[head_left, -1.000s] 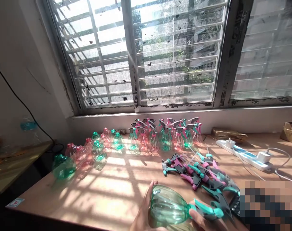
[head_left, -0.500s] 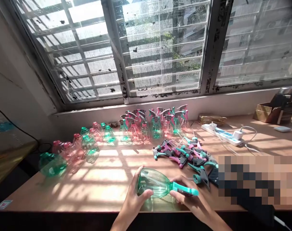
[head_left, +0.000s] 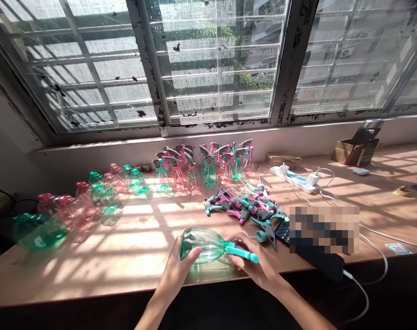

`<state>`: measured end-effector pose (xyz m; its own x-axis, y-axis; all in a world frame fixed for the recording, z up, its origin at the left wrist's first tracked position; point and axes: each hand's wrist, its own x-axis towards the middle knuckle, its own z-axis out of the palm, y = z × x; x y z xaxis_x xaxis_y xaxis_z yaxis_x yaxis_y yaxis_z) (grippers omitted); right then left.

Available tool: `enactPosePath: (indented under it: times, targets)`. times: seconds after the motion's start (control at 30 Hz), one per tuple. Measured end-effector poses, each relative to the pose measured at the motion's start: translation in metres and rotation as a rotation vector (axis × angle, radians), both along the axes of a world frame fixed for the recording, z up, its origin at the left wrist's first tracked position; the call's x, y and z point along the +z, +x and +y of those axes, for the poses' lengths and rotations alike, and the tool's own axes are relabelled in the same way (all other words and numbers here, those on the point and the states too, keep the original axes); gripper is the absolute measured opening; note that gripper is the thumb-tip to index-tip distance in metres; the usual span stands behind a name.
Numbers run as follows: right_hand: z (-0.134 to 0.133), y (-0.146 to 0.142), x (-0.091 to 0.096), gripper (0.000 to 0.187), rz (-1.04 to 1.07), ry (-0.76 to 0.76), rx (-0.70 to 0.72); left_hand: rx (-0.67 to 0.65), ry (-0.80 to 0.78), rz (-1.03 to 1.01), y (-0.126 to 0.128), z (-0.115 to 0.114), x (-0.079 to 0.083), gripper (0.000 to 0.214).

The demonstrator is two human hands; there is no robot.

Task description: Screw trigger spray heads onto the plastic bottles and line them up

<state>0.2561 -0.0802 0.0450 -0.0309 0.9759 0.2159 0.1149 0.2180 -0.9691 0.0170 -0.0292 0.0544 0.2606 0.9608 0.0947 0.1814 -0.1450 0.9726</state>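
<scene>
The green bottle (head_left: 203, 245) is held on its side btwn both hands, near the front edge of the table (head_left: 125, 270); whether any wt is borne by the tabletop can't be told. Its long axis is laid approx. L–R across the body, w/ the teal spray head (head_left: 241, 252) at the R end, angled slightly twd the person. The base is cupped by the L hand (head_left: 175, 266), thumb laid along the near side; the fingers are mostly hidden. The spray head is held by the R hand (head_left: 261, 270), fingers curled round it at the neck; how tightly can't be told, the contact being part covered. So the joint is placed nearest the R hand, the wide end nearest the L. Loose spray heads (head_left: 244, 204) are heaped just beyond the R hand; bottles w/ heads fitted (head_left: 210, 174) are stood upright farther back.
</scene>
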Motion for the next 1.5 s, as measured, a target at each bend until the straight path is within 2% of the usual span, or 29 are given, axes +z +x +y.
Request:
enactPosePath:
  times: [0.17,0.23,0.3,0.47,0.6,0.73,0.87,0.93,1.03,1.13,1.23,1.3,1.5]
  targets:
    - [0.005,0.005,-0.015,0.018,0.121,-0.107,0.098,-0.089,0.012,-0.096,-0.005,0.004,-0.008,0.082]
    - [0.009,0.006,-0.019,0.033,0.149,-0.115,0.104,-0.124,-0.006,-0.145,-0.006,0.005,-0.01,0.086]
    - [0.013,0.007,-0.022,0.038,0.191,-0.112,0.098,-0.153,-0.017,-0.178,-0.006,0.005,-0.011,0.087]
    - [0.016,0.01,-0.024,0.03,0.25,-0.114,0.111,-0.21,0.02,-0.24,-0.007,0.003,-0.011,0.089]
    - [0.013,0.012,-0.025,0.027,0.277,-0.123,0.111,-0.273,-0.026,-0.245,-0.007,0.001,-0.013,0.095]
    - [0.013,0.014,-0.028,0.028,0.317,-0.117,0.116,-0.248,0.051,-0.164,-0.007,0.001,-0.016,0.1]
    - [0.015,0.014,-0.031,0.032,0.346,-0.121,0.107,-0.242,0.142,-0.081,-0.007,-0.001,-0.02,0.085]
    - [0.015,0.014,-0.032,0.034,0.347,-0.127,0.108,-0.2,0.153,-0.041,-0.006,-0.003,-0.024,0.082]
    - [0.015,0.014,-0.031,0.034,0.342,-0.127,0.108,-0.142,0.136,0.021,-0.004,-0.007,-0.027,0.089]
    - [0.014,0.015,-0.03,0.031,0.33,-0.121,0.093,-0.16,0.143,0.07,-0.002,-0.009,-0.025,0.096]
    - [0.012,0.015,-0.029,0.029,0.301,-0.126,0.091,-0.15,0.161,0.114,-0.002,-0.008,-0.017,0.078]
    - [0.012,0.015,-0.028,0.028,0.283,-0.119,0.084,-0.147,0.163,0.114,-0.003,-0.007,-0.013,0.074]
    - [0.014,0.015,-0.03,0.03,0.283,-0.07,0.017,-0.187,0.096,0.033,-0.003,-0.009,-0.018,0.093]
